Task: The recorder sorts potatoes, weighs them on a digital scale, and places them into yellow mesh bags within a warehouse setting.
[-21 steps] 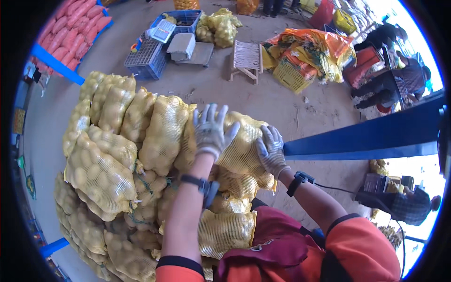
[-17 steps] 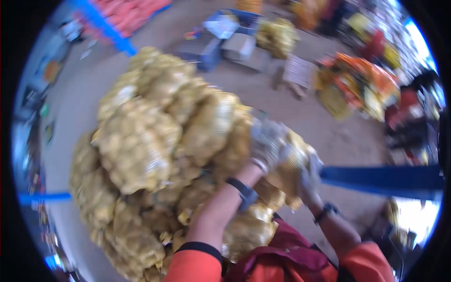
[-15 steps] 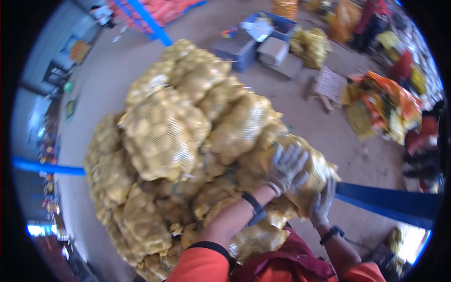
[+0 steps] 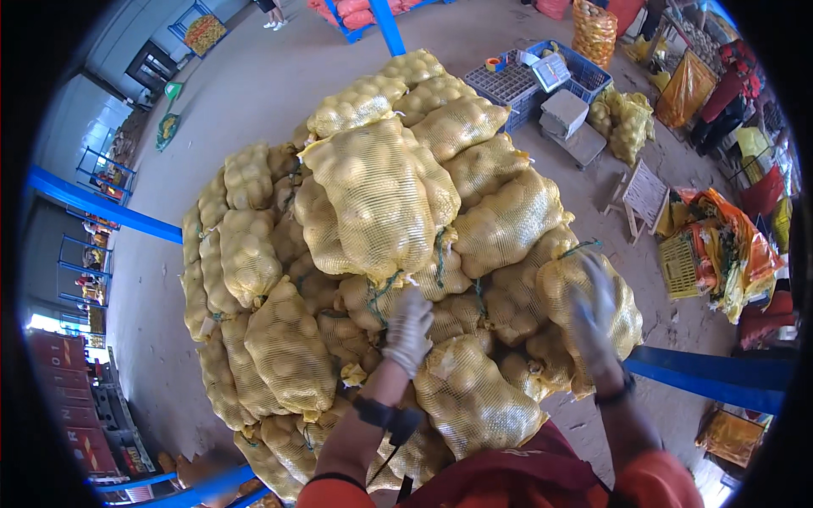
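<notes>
Yellow mesh sacks of potatoes are heaped in front of me. On top lies a large potato sack (image 4: 373,190), its tied end with green string facing me. My left hand (image 4: 408,332), in a pale glove, is at that tied end, fingers bunched together around its neck; the fingertips are partly hidden. Over another potato sack (image 4: 622,296) at the heap's right edge is my gloved right hand (image 4: 595,313), fingers stretched out and smeared by motion. I cannot tell whether it touches that sack. Nearest my body lies a plump potato sack (image 4: 474,398).
Blue posts (image 4: 106,207) stand around the heap, one (image 4: 703,377) close to my right arm. Beyond are blue crates (image 4: 517,85), a platform scale (image 4: 572,127), a small stool (image 4: 641,199) and a pile of orange and yellow bags (image 4: 728,254). A person (image 4: 724,102) is at the far right.
My left hand has moved from the right-hand sack leftward to the top sack's tied end. My right hand has risen from that right-hand sack's side to over it. The view has shifted.
</notes>
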`<state>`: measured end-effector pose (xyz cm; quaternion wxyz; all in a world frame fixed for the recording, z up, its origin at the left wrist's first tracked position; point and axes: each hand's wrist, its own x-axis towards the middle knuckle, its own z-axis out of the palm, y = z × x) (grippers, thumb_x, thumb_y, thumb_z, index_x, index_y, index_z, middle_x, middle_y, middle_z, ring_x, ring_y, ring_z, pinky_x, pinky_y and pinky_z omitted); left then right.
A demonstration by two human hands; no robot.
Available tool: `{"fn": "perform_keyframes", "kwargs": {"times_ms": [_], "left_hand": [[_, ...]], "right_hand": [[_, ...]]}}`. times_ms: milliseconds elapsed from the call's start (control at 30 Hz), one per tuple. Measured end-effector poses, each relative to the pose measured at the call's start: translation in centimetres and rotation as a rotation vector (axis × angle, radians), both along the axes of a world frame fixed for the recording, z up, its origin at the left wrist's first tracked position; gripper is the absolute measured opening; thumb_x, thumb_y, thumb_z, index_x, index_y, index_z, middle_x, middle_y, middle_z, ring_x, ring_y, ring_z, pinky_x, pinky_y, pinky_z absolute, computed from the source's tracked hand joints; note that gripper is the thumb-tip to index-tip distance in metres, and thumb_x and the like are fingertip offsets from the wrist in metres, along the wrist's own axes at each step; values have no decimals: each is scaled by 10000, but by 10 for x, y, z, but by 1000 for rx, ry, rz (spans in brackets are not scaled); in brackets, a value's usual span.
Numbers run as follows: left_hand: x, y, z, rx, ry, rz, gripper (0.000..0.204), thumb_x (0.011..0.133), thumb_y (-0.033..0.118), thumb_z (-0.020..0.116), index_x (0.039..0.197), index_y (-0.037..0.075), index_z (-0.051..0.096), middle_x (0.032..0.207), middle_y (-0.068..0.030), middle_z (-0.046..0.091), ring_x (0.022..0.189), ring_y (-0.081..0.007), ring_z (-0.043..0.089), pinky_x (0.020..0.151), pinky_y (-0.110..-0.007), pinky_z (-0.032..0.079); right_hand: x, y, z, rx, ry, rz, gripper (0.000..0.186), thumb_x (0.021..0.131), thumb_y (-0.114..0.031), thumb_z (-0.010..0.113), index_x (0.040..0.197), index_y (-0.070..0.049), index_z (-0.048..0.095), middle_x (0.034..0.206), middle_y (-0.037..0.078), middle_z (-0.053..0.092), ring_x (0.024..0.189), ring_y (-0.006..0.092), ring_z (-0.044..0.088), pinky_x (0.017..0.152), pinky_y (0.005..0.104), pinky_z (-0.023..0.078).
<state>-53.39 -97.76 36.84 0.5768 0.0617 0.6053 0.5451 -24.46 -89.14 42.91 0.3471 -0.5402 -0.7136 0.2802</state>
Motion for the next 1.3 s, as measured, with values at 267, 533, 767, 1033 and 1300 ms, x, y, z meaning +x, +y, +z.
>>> {"fn": "perform_keyframes", "kwargs": {"times_ms": [267, 533, 767, 1033, 1300], "left_hand": [[-48, 42, -61, 172, -343, 314, 1132, 682, 694, 661, 1469, 180, 30, 1457, -139, 197, 1340, -418, 229, 1055, -608, 302], [-80, 52, -62, 432, -589, 266, 884, 806, 750, 370, 1442, 149, 245, 1482, -121, 302, 1343, -348, 325, 1062, -608, 300], [-89, 13, -46, 545, -479, 164, 726, 854, 634, 460, 1383, 140, 403, 1417, -77, 426, 1263, -307, 432, 1078, -517, 325], [-76, -1, 70, 335, 228, -446, 499, 908, 319, 536, 1279, -13, 495, 1208, -130, 580, 1098, -202, 573, 953, -332, 461], [81, 72, 39, -74, 1574, -1630, 498, 845, 379, 598, 1306, 206, 521, 1218, -137, 551, 1165, -322, 511, 1040, -450, 344]], "right_hand": [[-365, 246, 21, 352, -569, 569, 632, 868, -531, 470, 1371, -151, 422, 1433, 107, 384, 1359, 280, 304, 1130, 484, 195], [-354, 262, 34, -318, -625, 808, 1006, 733, -789, 485, 1429, -81, 326, 1480, 137, 328, 1379, 279, 294, 1119, 398, 262], [-208, 181, -7, -520, -15, 561, 1088, 687, -577, 742, 1417, 47, 232, 1345, 226, 451, 1262, 287, 424, 1041, 370, 361], [-21, -149, 14, -776, 780, -65, 672, 871, -163, 637, 1367, -15, 209, 1201, 112, 525, 1046, 194, 527, 874, 352, 470], [85, -209, -10, -1204, -508, 52, 679, 823, -470, 634, 1323, -51, 447, 1228, 242, 543, 1127, 407, 518, 950, 443, 421]]}}
